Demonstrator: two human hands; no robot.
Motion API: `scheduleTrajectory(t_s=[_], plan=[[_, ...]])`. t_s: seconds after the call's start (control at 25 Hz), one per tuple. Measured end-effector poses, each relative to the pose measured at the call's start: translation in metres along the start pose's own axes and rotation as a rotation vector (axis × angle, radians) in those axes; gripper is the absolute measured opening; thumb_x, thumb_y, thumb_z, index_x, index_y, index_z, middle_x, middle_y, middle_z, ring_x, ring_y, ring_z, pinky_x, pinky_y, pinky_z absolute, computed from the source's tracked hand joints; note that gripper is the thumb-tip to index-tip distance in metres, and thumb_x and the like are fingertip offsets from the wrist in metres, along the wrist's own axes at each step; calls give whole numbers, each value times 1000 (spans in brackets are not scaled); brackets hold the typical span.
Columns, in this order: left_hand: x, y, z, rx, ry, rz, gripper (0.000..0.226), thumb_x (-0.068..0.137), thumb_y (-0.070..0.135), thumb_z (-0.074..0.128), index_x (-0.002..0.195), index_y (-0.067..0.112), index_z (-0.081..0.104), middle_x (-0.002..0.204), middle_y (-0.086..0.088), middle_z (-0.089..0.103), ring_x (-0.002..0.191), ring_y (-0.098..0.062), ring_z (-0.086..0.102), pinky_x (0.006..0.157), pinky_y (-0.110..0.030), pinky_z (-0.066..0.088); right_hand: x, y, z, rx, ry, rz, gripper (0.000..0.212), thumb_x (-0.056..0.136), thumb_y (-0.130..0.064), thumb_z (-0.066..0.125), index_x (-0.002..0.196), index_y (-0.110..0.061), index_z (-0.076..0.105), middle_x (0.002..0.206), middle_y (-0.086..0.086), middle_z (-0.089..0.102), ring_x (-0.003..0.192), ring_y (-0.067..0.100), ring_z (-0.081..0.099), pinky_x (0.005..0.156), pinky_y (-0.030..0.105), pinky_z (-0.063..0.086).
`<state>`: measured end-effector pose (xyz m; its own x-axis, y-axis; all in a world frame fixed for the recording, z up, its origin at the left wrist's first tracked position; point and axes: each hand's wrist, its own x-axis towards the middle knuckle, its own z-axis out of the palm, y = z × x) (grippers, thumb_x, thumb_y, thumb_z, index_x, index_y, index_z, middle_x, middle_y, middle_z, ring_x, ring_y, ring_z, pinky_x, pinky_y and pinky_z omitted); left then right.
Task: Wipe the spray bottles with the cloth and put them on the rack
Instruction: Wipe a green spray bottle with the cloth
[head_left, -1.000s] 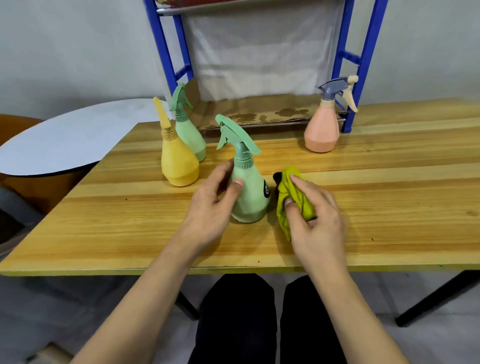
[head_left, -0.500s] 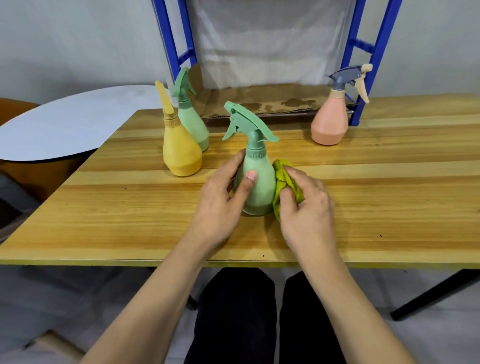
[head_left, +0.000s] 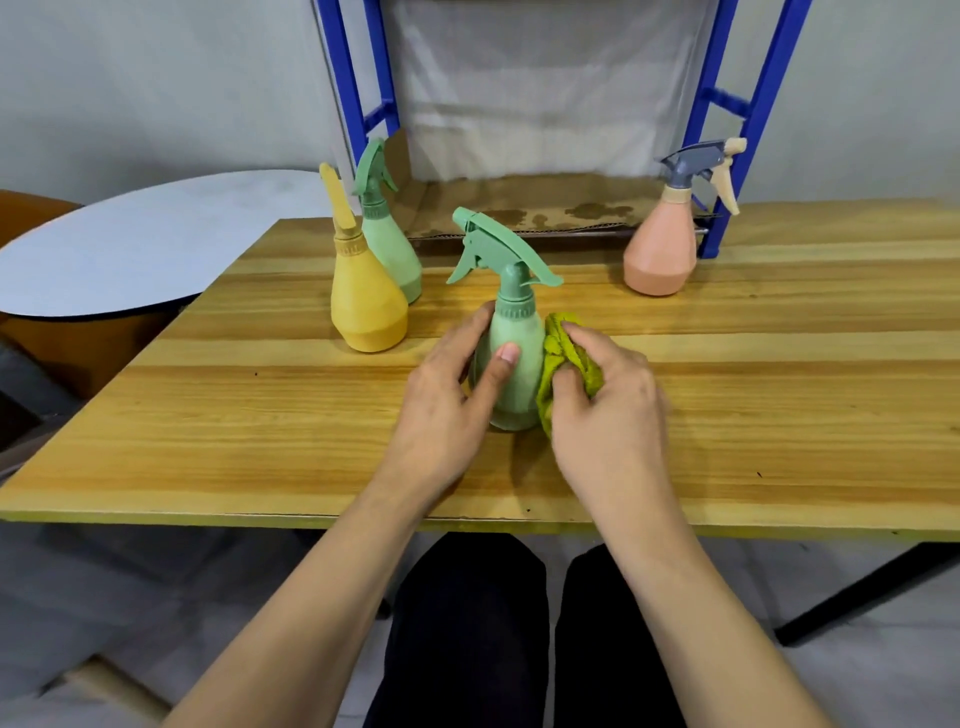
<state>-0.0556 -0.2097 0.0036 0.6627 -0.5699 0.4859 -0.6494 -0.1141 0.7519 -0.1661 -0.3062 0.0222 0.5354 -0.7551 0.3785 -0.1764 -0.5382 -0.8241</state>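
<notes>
I have the mint-green plastic spray bottle with the darker green trigger head (head_left: 511, 358) standing upright near the front of the striped wooden tabletop (head_left: 779, 415). My left hand (head_left: 447, 410) grips its body, thumb across the near face and the other fingers curled round the far side. My right hand (head_left: 608, 410) has its fingers closed round the crumpled yellow-green cloth (head_left: 563, 358) and presses it against the bottle's right flank.

I judge the bottle to be light, thin-walled plastic; I cannot tell whether it holds liquid. The smooth, tapering body looks liable to slip or twist under rubbing, so I would hold it low on the wide belly while wiping and take the ribbed neck below the trigger for lifting. The cloth is soft and bunches easily, so it should mould to the curve.

The blue metal rack (head_left: 763, 93) stands behind, at the tabletop's far edge.
</notes>
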Motion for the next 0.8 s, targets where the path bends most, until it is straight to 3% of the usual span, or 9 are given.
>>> scheduleTrajectory(t_s=[0.12, 0.2, 0.32, 0.44, 0.56, 0.64, 0.72, 0.8], plan=[[2, -4, -2, -18, -6, 5, 50, 104, 40, 54, 150, 20, 50, 144, 7, 60, 134, -8, 55, 112, -42, 45, 4, -10, 6, 61, 22, -138, 44, 94, -13, 59, 136, -27, 61, 126, -2, 53, 112, 3, 50, 92, -6, 24], [3, -5, -4, 6, 2, -2, 53, 104, 41, 54, 152, 19, 48, 147, 6, 58, 136, -7, 52, 114, -39, 44, 0, 2, 11, 49, 7, -114, 46, 94, -12, 59, 137, -27, 60, 126, 1, 54, 113, 6, 51, 93, -6, 24], [0, 0, -1, 6, 21, -10, 54, 104, 41, 54, 152, 17, 48, 148, 8, 55, 137, -4, 50, 116, -35, 42, -6, 25, 6, 17, -50, -15, 48, 94, -13, 57, 139, -30, 58, 128, 5, 55, 118, 17, 54, 101, 14, 33], [-7, 5, 9, 69, 131, -26, 50, 103, 40, 57, 147, 17, 50, 138, 3, 58, 128, -6, 52, 110, -25, 42, -12, 29, 6, 29, -28, -32, 48, 94, -16, 58, 139, -33, 56, 129, 1, 52, 120, 16, 53, 106, 32, 42], [-9, 9, 16, 74, 313, -96, 48, 93, 47, 67, 131, 20, 57, 122, 4, 58, 118, -16, 56, 103, -38, 50, -18, 29, 12, 7, -21, -97, 50, 93, -14, 61, 139, -32, 57, 133, 0, 51, 126, 16, 51, 106, 25, 38], [-7, 10, 19, -1, 353, -161, 48, 86, 53, 72, 122, 25, 56, 118, 7, 58, 115, -14, 57, 100, -41, 52, -17, 32, 12, -4, -20, -106, 51, 92, -13, 62, 139, -32, 58, 135, 0, 51, 129, 16, 49, 104, 18, 33], [-4, 6, 16, -112, 291, -210, 50, 83, 59, 72, 122, 33, 54, 123, 11, 60, 118, -10, 60, 99, -39, 53, -16, 33, 10, -3, -28, -105, 50, 93, -14, 62, 139, -33, 57, 135, -1, 50, 129, 15, 49, 103, 16, 32], [-3, 2, 6, -230, 133, -219, 41, 94, 50, 66, 132, 39, 54, 132, 19, 60, 123, 0, 58, 102, -27, 51, -15, 34, 10, -4, -35, -106, 49, 94, -16, 61, 140, -34, 57, 134, -2, 50, 128, 13, 48, 102, 15, 32]])
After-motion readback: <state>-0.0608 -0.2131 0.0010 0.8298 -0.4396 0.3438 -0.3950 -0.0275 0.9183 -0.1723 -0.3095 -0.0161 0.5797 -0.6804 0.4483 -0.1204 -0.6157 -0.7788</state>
